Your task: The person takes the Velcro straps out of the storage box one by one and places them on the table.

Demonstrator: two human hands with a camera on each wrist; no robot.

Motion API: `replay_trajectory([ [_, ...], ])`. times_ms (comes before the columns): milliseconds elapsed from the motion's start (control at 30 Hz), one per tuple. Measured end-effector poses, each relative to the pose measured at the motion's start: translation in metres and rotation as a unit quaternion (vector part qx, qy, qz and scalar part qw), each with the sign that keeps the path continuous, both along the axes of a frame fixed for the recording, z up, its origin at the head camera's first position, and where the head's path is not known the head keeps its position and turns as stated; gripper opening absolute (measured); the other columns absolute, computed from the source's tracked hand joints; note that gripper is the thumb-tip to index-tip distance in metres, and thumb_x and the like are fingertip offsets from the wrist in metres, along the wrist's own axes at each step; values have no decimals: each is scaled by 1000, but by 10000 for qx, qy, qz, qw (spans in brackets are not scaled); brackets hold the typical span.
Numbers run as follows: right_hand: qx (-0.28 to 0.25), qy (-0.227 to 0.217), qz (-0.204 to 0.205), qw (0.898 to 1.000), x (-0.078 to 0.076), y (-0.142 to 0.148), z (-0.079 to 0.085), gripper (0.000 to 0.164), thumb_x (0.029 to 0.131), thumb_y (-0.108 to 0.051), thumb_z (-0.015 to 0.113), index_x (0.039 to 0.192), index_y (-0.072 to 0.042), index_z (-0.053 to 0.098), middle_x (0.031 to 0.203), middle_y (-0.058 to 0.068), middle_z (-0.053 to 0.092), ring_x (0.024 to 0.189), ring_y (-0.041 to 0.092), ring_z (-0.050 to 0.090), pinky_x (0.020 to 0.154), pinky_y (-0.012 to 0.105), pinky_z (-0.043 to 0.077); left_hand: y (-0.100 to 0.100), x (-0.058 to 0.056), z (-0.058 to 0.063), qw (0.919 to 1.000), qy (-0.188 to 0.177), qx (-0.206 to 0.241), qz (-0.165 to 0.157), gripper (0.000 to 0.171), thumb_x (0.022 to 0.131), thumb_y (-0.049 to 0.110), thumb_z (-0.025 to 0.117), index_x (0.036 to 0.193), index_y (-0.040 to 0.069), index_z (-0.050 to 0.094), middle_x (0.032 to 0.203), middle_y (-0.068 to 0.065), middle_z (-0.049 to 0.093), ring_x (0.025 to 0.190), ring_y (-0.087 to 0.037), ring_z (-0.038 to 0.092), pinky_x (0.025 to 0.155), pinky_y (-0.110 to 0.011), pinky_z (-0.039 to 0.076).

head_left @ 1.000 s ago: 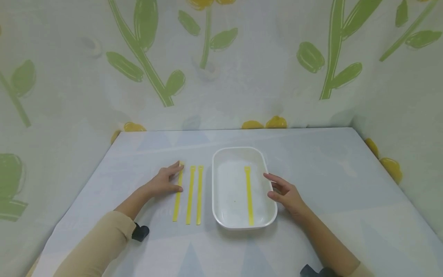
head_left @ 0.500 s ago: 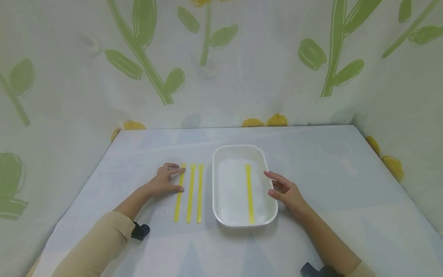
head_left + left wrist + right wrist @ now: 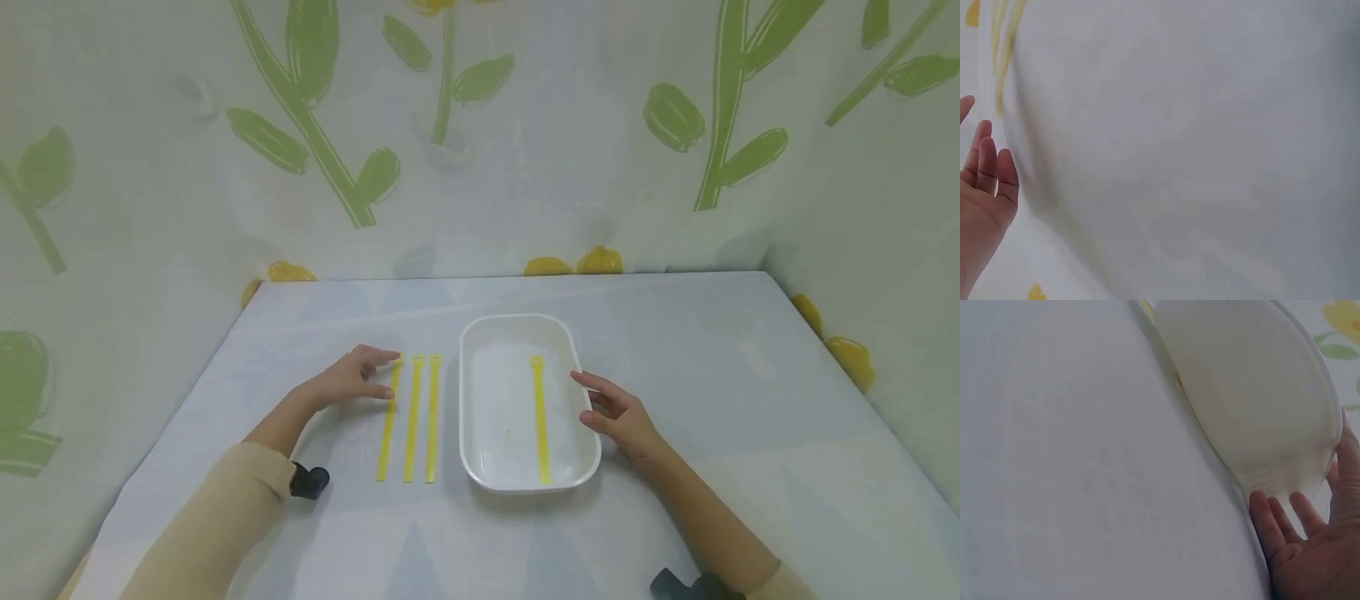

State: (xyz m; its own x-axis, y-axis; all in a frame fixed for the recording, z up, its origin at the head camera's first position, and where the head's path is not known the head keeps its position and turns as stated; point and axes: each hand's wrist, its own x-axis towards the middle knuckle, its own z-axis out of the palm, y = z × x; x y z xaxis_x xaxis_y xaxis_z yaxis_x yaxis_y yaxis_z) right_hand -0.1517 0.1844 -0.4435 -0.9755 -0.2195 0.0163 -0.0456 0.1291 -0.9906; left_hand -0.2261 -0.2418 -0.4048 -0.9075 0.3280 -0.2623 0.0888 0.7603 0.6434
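Observation:
Three flat yellow strips, each with a wider, holed-looking head, lie side by side on the table in the head view: a left strip (image 3: 386, 437), a middle strip (image 3: 412, 425) and a right strip (image 3: 432, 425). My left hand (image 3: 352, 377) hovers at the left strip's upper part, its relaxed fingertips and thumb overlapping it. In the left wrist view that hand (image 3: 985, 194) has loosely bent fingers and nothing in them. A white tray (image 3: 495, 450) holds one more yellow strip (image 3: 540, 421). My right hand (image 3: 626, 425) rests its fingertips at the tray's right rim, fingers against the outer wall (image 3: 1254, 406).
A white table (image 3: 712, 350) with pale blue triangles carries everything. Behind it and at both sides stand white walls (image 3: 570, 167) printed with green leaves and yellow flowers. Each forearm has a black wrist device (image 3: 309, 482) near the sleeve.
My left hand has risen slightly toward the strip's head, its thumb farther up the strip. The left strip has shifted slightly right, toward the middle one. The right hand and tray stay in place.

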Motion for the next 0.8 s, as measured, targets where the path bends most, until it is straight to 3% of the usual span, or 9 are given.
replay_trajectory([
  [267,-47,41,63,10000,0,0,0,51,87,-10,66,136,-12,51,141,-3,48,110,5,54,88,17,47,6,-10,18,9994,-182,271,-124,68,81,29,75,140,15,47,143,-13,40,123,-34,41,93,-49,41],
  [467,-98,88,38,9999,1,-1,-1,50,87,-9,65,135,-10,51,140,-4,49,110,6,53,87,17,48,17,-26,36,9980,-342,407,-335,62,84,28,71,140,13,47,138,-13,48,124,-34,40,96,-48,38],
  [633,-2,24,15,10000,1,-2,0,52,87,-11,66,137,-7,49,142,-1,47,118,17,51,87,17,47,29,-36,52,9967,-376,482,-534,59,86,27,69,139,11,48,134,-17,51,124,-33,42,103,-50,34],
  [800,-32,85,-6,10000,1,-3,0,51,88,-9,66,136,-6,49,141,-1,48,124,30,47,88,17,46,50,-43,60,9918,-348,876,-865,54,86,26,68,136,11,52,130,-19,54,116,-26,50,101,-43,36],
])
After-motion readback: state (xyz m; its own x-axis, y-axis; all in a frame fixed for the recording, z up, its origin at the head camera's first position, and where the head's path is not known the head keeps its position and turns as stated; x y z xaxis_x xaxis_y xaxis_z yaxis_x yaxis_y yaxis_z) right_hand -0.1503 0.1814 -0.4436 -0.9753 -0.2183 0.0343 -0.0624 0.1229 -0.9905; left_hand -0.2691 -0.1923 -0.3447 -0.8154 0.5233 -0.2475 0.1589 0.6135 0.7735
